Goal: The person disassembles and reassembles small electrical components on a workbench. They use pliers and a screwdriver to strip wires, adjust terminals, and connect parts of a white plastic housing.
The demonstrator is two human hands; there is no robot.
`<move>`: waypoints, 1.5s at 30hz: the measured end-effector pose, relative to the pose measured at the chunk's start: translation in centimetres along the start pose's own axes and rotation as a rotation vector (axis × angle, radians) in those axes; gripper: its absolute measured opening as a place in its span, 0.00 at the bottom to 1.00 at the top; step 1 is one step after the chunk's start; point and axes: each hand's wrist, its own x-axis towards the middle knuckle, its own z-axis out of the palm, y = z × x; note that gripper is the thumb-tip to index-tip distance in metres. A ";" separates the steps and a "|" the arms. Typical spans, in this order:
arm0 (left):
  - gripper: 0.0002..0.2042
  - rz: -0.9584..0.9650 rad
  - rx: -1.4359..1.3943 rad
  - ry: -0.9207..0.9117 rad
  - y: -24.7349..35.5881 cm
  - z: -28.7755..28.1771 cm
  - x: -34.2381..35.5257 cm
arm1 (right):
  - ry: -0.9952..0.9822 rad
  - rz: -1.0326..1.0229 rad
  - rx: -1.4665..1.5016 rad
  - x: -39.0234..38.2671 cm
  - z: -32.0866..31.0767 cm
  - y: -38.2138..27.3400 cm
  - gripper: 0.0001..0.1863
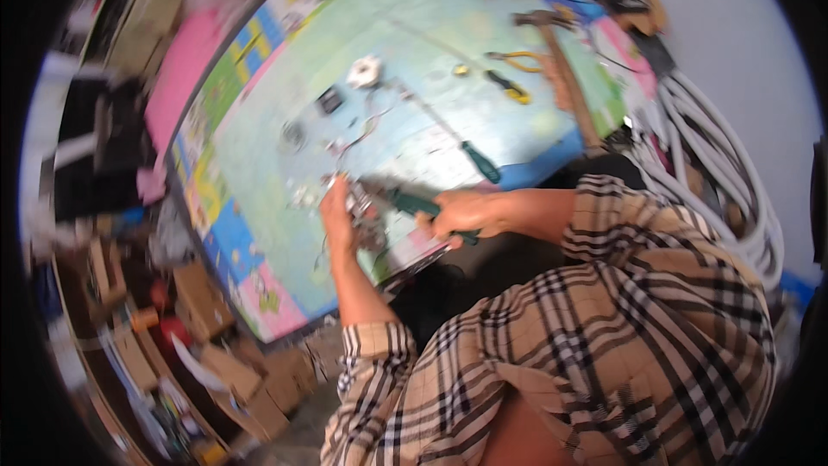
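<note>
My left hand (337, 216) is closed on a small silvery part (364, 214) near the table's front edge; blur hides its exact kind. In my right hand (461, 214) is a green-handled hand tool (416, 204), its dark end pointing left toward that part. Whether the tool touches the part I cannot tell. Thin wires (366, 131) lie just beyond my left hand, close to a white round part (364, 72) and a small black square part (329, 100). To the left is a clear round piece (293, 135), with small white bits (304, 197) nearer me.
A green-handled screwdriver (480, 161), a yellow-and-black screwdriver (509, 87), yellow-handled pliers (519, 61) and a hammer (561, 78) lie on the colourful table (267, 233). Coiled white hose (720, 155) is at the right. Cardboard boxes (203, 302) stand at lower left.
</note>
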 end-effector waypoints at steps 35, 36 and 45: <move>0.30 0.062 -0.723 -0.155 2.0 -0.4 0.6 | -0.008 -0.171 -0.162 1.9 -1.4 -3.0 0.32; 0.29 0.065 -0.728 -0.170 2.0 -0.4 0.6 | 0.000 -0.202 -0.242 1.9 -1.4 -2.9 0.32; 0.26 -0.094 -0.879 -0.205 2.4 -0.9 0.0 | -0.137 -0.223 -0.417 -0.6 0.1 -3.9 0.26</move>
